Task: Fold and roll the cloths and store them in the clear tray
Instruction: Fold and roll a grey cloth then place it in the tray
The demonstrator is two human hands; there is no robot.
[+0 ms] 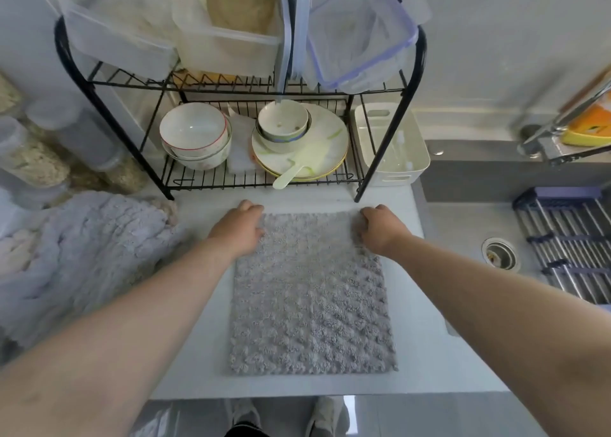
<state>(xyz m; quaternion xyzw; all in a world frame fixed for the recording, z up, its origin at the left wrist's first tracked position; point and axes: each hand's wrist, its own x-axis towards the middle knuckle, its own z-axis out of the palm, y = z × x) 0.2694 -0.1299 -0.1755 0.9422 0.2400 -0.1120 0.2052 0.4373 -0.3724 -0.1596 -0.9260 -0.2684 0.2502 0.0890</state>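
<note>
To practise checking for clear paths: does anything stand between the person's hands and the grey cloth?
Nothing visible does: the left hand and the right hand each hold a far corner of the cloth, which lies flat on the counter.

Soft even daylight, wide-angle edge warping

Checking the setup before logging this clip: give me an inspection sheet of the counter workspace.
Surface: pale grey countertop, cloth spread on it.
Job's things: grey tufted rectangular cloth lies flat, unfolded; heap of lilac fluffy cloths at left; whitish plastic tray at back right.
Clutter: black wire dish rack holding white ceramic bowls and plates, with clear plastic containers on top; food jars far left.
Hands: left hand and right hand each grip a far corner of the cloth.
Cables: nothing seen.
Surroundings: grey sink at right, metal faucet, floor below.
</note>
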